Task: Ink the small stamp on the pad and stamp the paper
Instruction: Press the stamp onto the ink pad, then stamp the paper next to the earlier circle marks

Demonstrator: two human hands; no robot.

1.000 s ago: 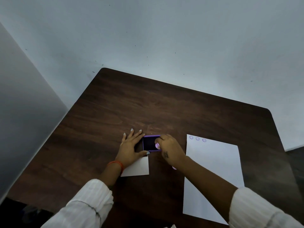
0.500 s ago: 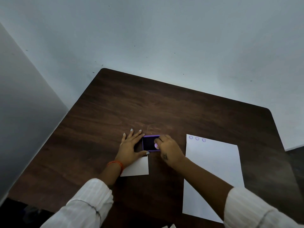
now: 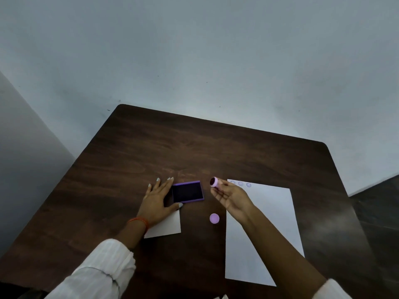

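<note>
A small round lilac stamp [image 3: 214,182] is held in the fingertips of my right hand [image 3: 232,196], lifted between the pad and the paper with its dark inked face turned up and left. The open purple ink pad [image 3: 187,192] lies flat on the table. My left hand [image 3: 157,201] rests flat beside the pad's left edge, thumb touching its near corner. The white paper [image 3: 267,223] lies to the right, with three faint round prints [image 3: 240,183] along its top edge.
A round lilac cap [image 3: 214,218] lies on the dark wooden table [image 3: 129,160] below the pad. A small white card [image 3: 166,227] sits partly under my left wrist. The table meets a pale wall at the back and left.
My right hand has lifted the stamp off the ink pad and moved it right toward the paper, turning its inked face up. The left hand stays by the pad.
</note>
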